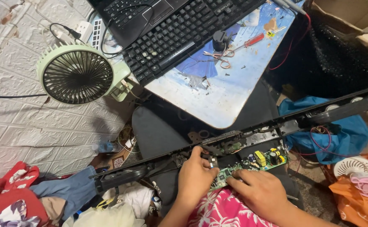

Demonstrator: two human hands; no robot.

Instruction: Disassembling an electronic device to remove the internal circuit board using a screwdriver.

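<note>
A long black bar-shaped device housing [251, 130] lies opened across my lap, running from lower left to upper right. A green circuit board [255, 162] with a yellow component and dark capacitors sits against it. My left hand [195, 176] grips the housing edge and a small connector by the board's left end. My right hand [259, 191] rests flat on the board's lower left part, fingers pressing it. Red wires [318, 141] trail from the housing to the right.
A small table [230, 92] holds a black keyboard [180, 33], a laptop [137, 12], scissors [219, 56] and a red-handled screwdriver [251, 40]. A pale green fan [76, 75] stands at left. Clothes pile at lower left; a blue cloth [344, 130] and orange bag [360, 193] lie right.
</note>
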